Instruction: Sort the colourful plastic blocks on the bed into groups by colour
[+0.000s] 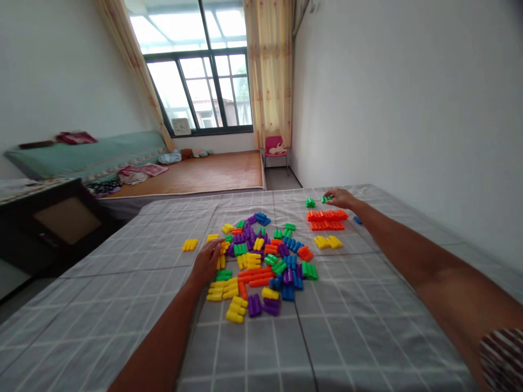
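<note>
A pile of plastic building blocks (pixel 249 244) in yellow, green, purple, orange and blue lies on the cloth-covered surface before me. At the pile's left edge, my left hand (pixel 209 258) has its fingers closed at a yellow block (pixel 224 247); the grip is partly hidden. Farther off on the right, my right hand (pixel 340 198) pinches a green block (pixel 326 199) at the cloth. Just left of it sits a small group of green blocks (pixel 310 202). Two rows of joined orange blocks (pixel 327 220) lie nearer me, with joined yellow blocks (pixel 328 242) below them.
A grey checked cloth (pixel 351 337) covers the surface. One blue block (pixel 358 220) lies beside my right forearm, and a yellow block (pixel 190 245) lies left of the pile. Beyond are a bed (pixel 212 171), a pink chair (pixel 275 148) and a dark cabinet (pixel 53 228).
</note>
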Demonstrator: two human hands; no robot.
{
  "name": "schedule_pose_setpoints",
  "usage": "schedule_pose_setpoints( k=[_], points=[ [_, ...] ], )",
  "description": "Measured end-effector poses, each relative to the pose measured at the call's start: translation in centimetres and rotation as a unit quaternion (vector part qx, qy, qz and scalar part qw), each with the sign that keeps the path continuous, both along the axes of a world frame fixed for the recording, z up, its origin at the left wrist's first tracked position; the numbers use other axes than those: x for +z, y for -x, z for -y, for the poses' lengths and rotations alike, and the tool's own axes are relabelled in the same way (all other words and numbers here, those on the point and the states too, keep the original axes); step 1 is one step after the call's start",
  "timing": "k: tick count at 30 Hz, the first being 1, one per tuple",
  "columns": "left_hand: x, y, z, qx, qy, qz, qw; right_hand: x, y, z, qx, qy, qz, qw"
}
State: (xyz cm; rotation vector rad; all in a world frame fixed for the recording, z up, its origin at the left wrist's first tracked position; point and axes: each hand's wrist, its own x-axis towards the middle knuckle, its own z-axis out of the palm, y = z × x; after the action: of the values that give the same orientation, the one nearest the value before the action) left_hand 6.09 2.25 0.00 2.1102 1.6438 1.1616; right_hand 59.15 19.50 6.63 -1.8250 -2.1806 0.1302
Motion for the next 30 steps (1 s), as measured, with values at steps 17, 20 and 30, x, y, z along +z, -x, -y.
schedule_pose_setpoints(
  k=[17, 20, 30],
  points=[
    [-0.1, 0.1, 0.3, 0.007, 0.017, 0.008, 1.000, -3.8, 0.7, -4.7, -0.030, 0.017, 0.032, 0.999],
    [-0.2, -0.3, 0.3, -0.020, -0.006, -0.021, 1.000, -2.1, 3.0, -3.5, -0.023, -0.091, 0.004, 0.996],
    [-0.6, -0.3, 0.2, 0.010, -0.034, -0.055, 0.998, -2.1, 25.1, 4.1, 0.348, -0.037, -0.038, 0.936]
  ],
)
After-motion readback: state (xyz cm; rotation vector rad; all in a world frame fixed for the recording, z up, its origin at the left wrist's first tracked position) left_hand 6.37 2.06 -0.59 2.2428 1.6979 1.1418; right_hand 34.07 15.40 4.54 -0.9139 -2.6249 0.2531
